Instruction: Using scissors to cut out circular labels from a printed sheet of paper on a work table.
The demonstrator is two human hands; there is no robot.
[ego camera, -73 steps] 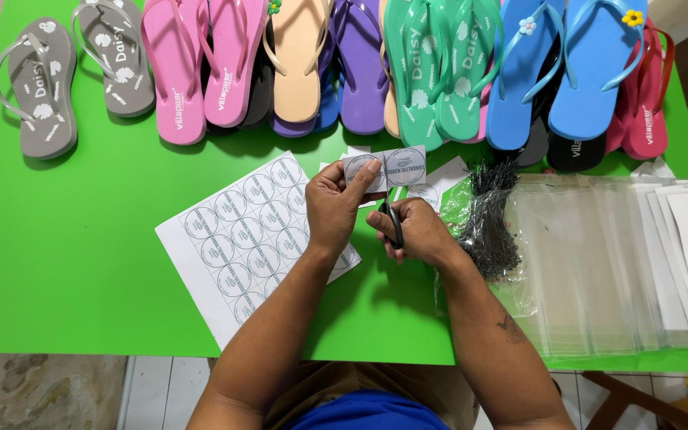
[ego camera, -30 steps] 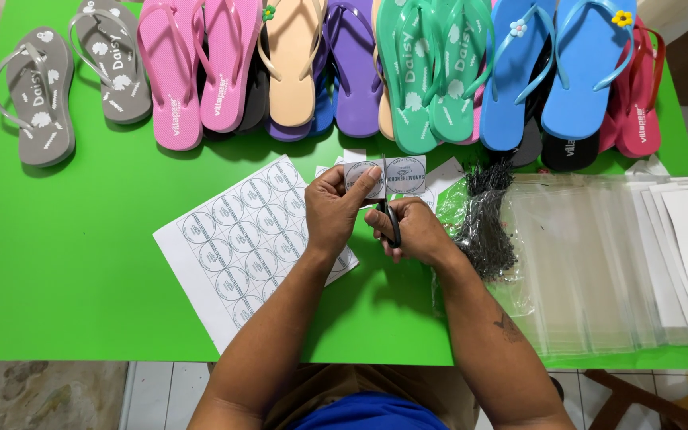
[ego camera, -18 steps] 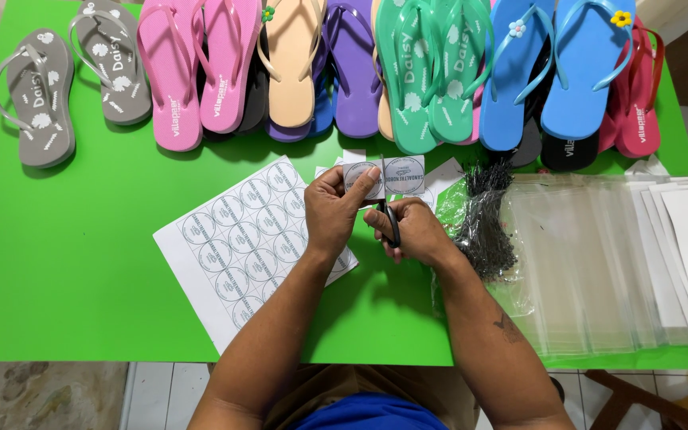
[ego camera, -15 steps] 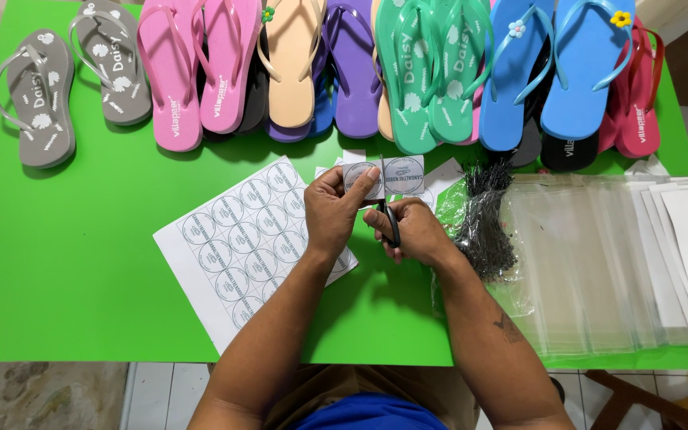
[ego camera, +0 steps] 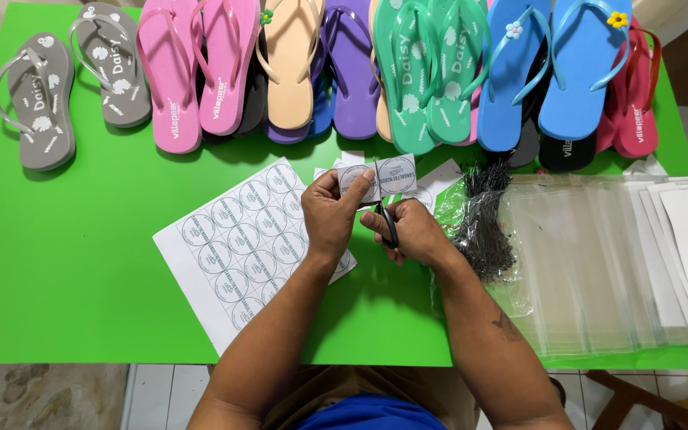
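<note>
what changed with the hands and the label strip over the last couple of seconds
Almost nothing. The left hand still pinches the small strip of round labels, and the right hand keeps the scissors at it, blades hidden; both sit a touch lower than before. The label sheet, flip-flops and clear bags stayed put.

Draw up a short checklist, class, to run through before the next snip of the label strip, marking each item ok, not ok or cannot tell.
1. Left hand pinches the label strip: ok.
2. Right hand has its grip on the scissors: ok.
3. Blades lined up between two round labels: cannot tell.
4. Fingertips clear of the blades: cannot tell.
5. Uncut label sheet lies flat on the green table: ok.
</note>
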